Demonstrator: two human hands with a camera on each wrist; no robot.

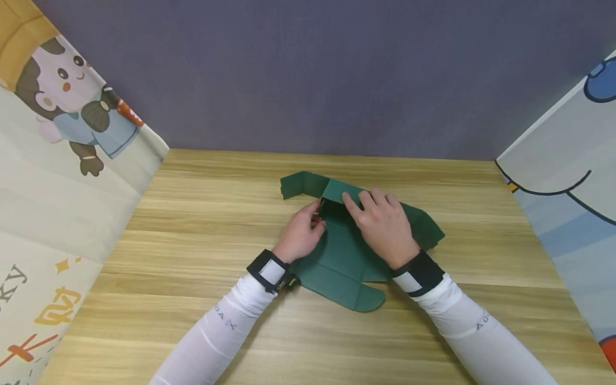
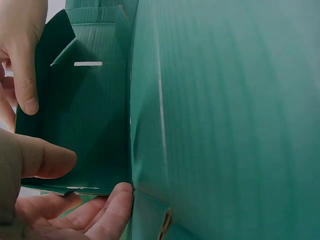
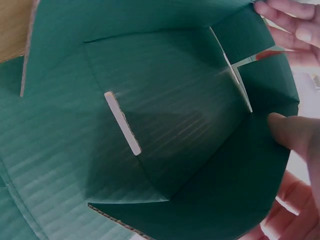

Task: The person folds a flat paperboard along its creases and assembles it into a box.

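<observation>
A partly folded green cardboard box (image 1: pixel 344 240) lies on the table, with its back part raised into walls. My left hand (image 1: pixel 298 233) grips the left end of the raised part. In the left wrist view the left thumb (image 2: pixel 50 159) is inside the wall and the other fingers are outside. My right hand (image 1: pixel 387 230) reaches over the back panel and holds it, fingers on the outer face. The right thumb (image 3: pixel 287 131) presses the inside of that panel in the right wrist view. A narrow slot (image 3: pixel 122 123) shows in the bottom.
Side flaps stick out at the back left (image 1: pixel 304 184) and back right (image 1: pixel 425 227). A rounded front flap (image 1: pixel 370 297) lies toward the person. A dark panel (image 1: pixel 327 80) stands behind the wooden table (image 1: pixel 192 224), and printed cloths hang at both sides.
</observation>
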